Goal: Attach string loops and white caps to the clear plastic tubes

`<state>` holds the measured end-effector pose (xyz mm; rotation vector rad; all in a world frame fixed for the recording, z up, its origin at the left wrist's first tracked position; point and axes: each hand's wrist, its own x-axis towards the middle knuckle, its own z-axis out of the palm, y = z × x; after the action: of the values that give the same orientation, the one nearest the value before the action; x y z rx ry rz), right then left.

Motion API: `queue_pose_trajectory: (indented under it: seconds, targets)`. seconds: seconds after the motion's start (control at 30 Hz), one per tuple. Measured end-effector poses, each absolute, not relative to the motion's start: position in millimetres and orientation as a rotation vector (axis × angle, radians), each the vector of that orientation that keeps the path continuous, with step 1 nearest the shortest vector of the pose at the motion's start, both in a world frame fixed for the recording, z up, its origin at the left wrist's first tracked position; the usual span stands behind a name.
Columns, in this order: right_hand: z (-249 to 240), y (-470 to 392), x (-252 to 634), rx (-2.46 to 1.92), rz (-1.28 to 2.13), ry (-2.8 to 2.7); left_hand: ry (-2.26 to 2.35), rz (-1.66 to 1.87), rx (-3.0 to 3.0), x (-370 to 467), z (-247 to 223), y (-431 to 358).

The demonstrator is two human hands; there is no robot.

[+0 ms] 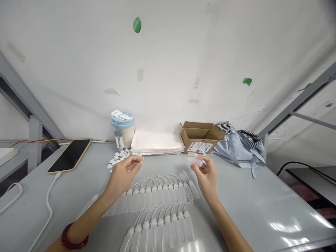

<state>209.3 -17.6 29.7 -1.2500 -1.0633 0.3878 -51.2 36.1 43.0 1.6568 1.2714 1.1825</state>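
My left hand [125, 171] is closed in a pinch on a small white piece [142, 159], mostly hidden by the fingertips. A short translucent cylinder, like a small bottle [198, 162], sits between the thumb and fingers of my right hand [207, 173]. Below and between the hands, clear plastic bottles with thin curved spouts [160, 194] lie side by side in a row. A second row of the same bottles [160, 229] lies nearer to me. Several small white pieces [115, 161] are scattered just beyond my left hand.
A lidded cup [126, 134], a stack of white packets [157, 142], an open cardboard box [201, 140] and a light blue cloth bag [233, 148] stand along the wall. On the left lies a phone [70, 155] with a white cable [48, 199]. Metal posts flank the table [249, 203].
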Motion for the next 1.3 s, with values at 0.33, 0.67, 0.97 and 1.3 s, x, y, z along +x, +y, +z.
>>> queue_pose_trajectory:
  seconds: [0.33,0.67,0.97,1.3]
  targets:
    - [44,-33,174,-1.064,1.108,-1.044,1.275,0.991,1.614,-49,41,32]
    - [45,-51,141,-0.922,1.375,-1.302,1.000,1.267,1.755,-23,43,-12]
    - [37,-49,141,-0.969,1.292,-1.334,0.967,1.252,1.961,-26,41,-15]
    - [37,-49,145,-0.989,1.260,-1.394,0.968,1.107,1.785,-28,44,-16]
